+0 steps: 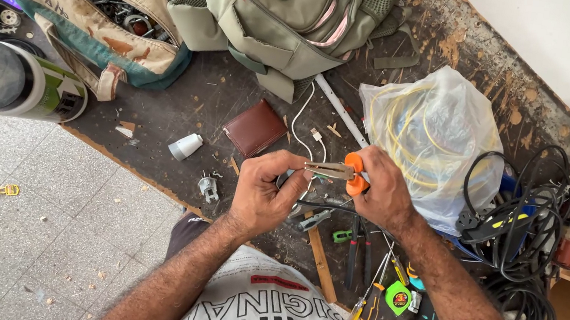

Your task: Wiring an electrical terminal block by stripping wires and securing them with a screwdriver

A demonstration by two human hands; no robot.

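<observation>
Crowding both hands [261, 194] [381, 192]: workbench edge [142, 171], bag [436, 140].

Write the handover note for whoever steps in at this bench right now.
Right hand: grips the orange-handled pliers, nose pointing left.
Left hand: fingers pinch at the pliers' tip; a black cable runs just under the hands.
On the bench: brown wallet, white plug part, bag of yellow wire, screwdrivers.
Done: pliers in hand. Left: the piece at the tip is too small to judge.

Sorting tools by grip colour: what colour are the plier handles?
Orange, on the pliers in the right hand; head view.
</observation>
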